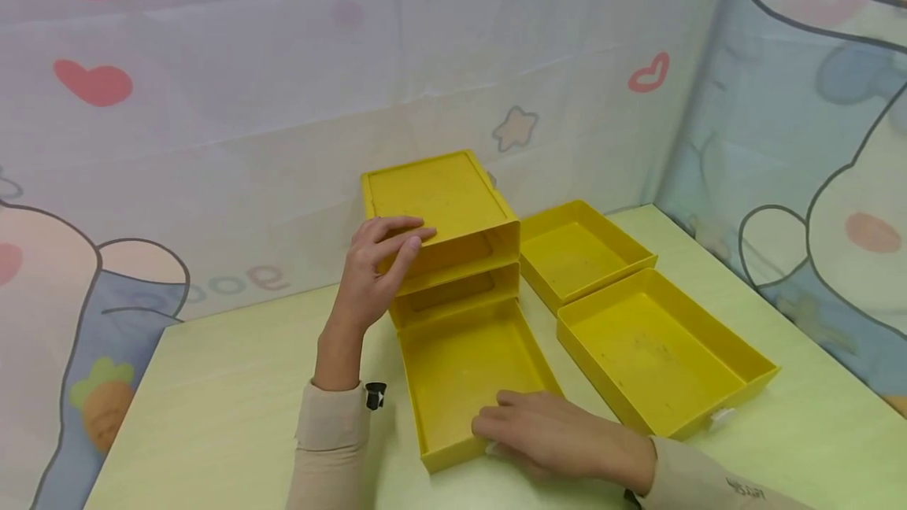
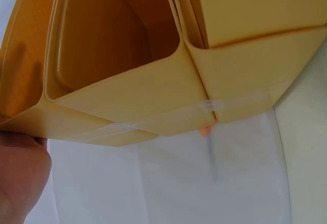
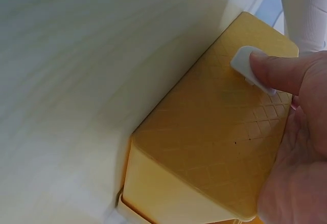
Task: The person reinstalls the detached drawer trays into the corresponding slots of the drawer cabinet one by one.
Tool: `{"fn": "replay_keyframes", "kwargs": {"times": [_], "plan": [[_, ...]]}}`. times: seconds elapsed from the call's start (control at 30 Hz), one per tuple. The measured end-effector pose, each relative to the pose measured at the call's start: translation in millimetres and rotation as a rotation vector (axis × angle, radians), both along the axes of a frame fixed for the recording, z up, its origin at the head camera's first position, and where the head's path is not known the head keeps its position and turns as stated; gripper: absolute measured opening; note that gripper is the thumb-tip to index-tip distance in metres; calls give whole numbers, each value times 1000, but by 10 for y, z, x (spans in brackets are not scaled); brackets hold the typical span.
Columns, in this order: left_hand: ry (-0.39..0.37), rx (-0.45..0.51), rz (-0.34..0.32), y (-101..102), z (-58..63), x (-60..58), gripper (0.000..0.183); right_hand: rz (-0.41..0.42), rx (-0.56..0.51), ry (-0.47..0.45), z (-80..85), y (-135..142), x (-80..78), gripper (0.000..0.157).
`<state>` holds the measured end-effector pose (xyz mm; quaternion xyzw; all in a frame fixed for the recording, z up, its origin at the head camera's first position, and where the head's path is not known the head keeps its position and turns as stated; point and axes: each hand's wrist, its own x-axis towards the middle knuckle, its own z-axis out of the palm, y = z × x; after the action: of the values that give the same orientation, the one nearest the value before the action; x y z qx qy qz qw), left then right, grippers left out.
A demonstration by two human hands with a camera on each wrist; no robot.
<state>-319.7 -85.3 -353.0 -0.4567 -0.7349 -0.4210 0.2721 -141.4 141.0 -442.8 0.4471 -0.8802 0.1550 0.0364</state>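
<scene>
A yellow drawer cabinet (image 1: pixel 441 194) with stacked compartments stands near the back wall; its upper compartments are without drawers. The lowest drawer (image 1: pixel 471 360) is pulled far out, and nothing lies in it. My left hand (image 1: pixel 375 262) rests on the cabinet's top at the front left edge, fingers stretched over it. Across the front wall of the drawer, my right hand (image 1: pixel 542 431) grips the rim, fingers inside. In the right wrist view the thumb presses on the white handle (image 3: pixel 244 63). Most of that handle is hidden in the head view.
Two more yellow drawers lie to the right of the cabinet, a rear drawer (image 1: pixel 577 250) and a front drawer (image 1: pixel 659 352) with a white handle (image 1: pixel 723 418). All stand on a pale green table (image 1: pixel 234 400). Cartoon-printed cloth (image 1: pixel 283 101) hangs behind and at the right.
</scene>
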Motion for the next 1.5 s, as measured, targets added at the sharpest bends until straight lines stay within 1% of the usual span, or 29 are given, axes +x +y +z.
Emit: {"fn": "replay_keyframes", "kwargs": {"times": [0.23,0.37,0.53,0.67,0.97,1.13,1.27,1.37,1.5], "plan": [[5,-1,-7,4,-20,14,24,-5,-12,20,-20,-17,7,9],[7,2,-7,-1,-22,28,23,-14,12,46,-37,-33,-2,10],[-8,6,-6,5,-27,37,23,-42,23,39,-51,-31,-20,11],[-16,3,-7,8,-38,46,23,-44,18,45,-67,-30,-23,11],[5,3,-16,23,-40,25,23,-56,15,76,-85,-34,-38,12],[16,5,-17,27,-29,32,24,-50,14,116,-89,-49,-57,13],[8,14,-20,28,-30,43,25,-48,22,119,-84,-60,-75,12],[4,19,-23,30,-37,34,25,-47,21,111,-70,-60,-88,11],[-1,17,-19,31,-43,13,24,-43,7,123,-52,-59,-108,12]]}}
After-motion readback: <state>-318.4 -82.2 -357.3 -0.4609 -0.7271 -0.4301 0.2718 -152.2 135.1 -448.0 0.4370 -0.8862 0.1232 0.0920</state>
